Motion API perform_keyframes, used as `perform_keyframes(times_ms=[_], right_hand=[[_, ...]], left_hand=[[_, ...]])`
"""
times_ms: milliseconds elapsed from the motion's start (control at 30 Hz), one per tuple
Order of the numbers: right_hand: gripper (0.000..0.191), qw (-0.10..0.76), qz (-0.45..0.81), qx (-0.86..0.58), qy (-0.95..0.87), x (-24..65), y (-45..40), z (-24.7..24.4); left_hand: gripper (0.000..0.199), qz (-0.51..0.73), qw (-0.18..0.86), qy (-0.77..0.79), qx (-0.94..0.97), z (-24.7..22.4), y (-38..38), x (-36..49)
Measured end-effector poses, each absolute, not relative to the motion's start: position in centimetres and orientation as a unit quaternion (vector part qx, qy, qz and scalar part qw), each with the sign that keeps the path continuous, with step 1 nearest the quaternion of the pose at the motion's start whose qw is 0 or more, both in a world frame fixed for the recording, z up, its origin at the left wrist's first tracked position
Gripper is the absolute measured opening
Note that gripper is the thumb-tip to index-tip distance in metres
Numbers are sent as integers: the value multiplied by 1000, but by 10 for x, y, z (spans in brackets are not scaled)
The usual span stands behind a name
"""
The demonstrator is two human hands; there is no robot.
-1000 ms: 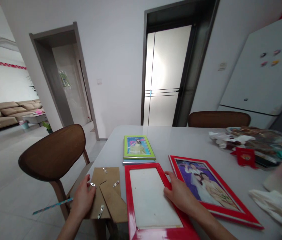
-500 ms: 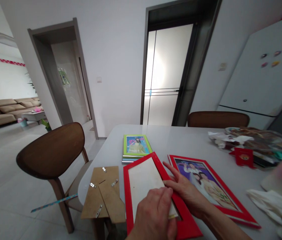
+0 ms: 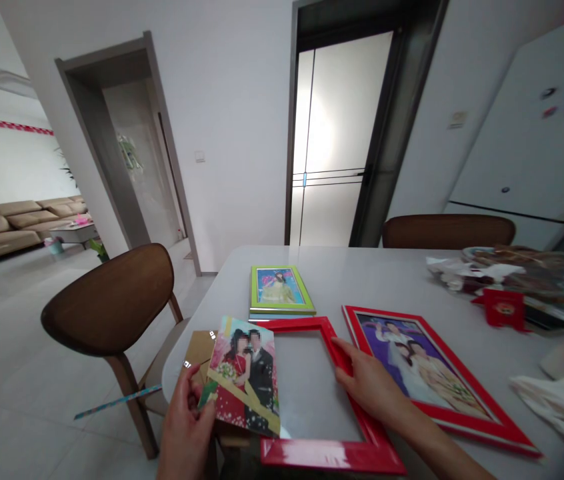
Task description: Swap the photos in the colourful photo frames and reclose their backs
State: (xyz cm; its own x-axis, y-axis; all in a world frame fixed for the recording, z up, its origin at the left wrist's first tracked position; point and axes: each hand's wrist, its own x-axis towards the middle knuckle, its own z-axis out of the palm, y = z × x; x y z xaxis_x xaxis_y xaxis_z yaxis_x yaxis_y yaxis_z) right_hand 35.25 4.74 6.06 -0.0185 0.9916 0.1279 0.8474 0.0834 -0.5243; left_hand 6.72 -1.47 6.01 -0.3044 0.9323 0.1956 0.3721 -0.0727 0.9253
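Note:
My left hand [image 3: 191, 417] pinches the lower left edge of a photo [image 3: 242, 380], its picture side facing me, with strips of yellowish tape across it. The photo covers part of the left side of a red picture frame [image 3: 329, 453]. My right hand [image 3: 369, 383] grips the frame's right bar, thumb and fingers closed on it. Through the frame's opening the white tabletop shows. Behind the photo, a brown backing board [image 3: 197, 347] with metal clips is mostly hidden.
A second red picture frame [image 3: 482, 427] with a photo lies to the right. Green-edged frames [image 3: 282, 308] are stacked behind. Farther right are a red packet [image 3: 505, 310], plastic bags and a white cloth [image 3: 557, 407]. A brown chair [image 3: 112, 300] stands at the left.
The white sheet inside the red frame is out; my left hand has moved left, holding the photo picture side up. My right hand now grips the frame's right bar.

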Motion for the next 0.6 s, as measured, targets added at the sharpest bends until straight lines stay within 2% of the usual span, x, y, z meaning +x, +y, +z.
perform_keyframes(times_ms=[133,367,500,600], right_hand=[[48,197,101,-656,-722,352,50,51],[42,166,69,-665,-725,350,48,50],[39,268,77,-625,-729,336,41,60],[43,344,245,-581,-696,310,36,59]], left_hand=[[44,443,190,654,583,39,-14,57],[34,305,84,664,678,43,-15,59],[33,321,29,612,723,46,-17,68],[43,319,22,544,776,47,-19,83]])
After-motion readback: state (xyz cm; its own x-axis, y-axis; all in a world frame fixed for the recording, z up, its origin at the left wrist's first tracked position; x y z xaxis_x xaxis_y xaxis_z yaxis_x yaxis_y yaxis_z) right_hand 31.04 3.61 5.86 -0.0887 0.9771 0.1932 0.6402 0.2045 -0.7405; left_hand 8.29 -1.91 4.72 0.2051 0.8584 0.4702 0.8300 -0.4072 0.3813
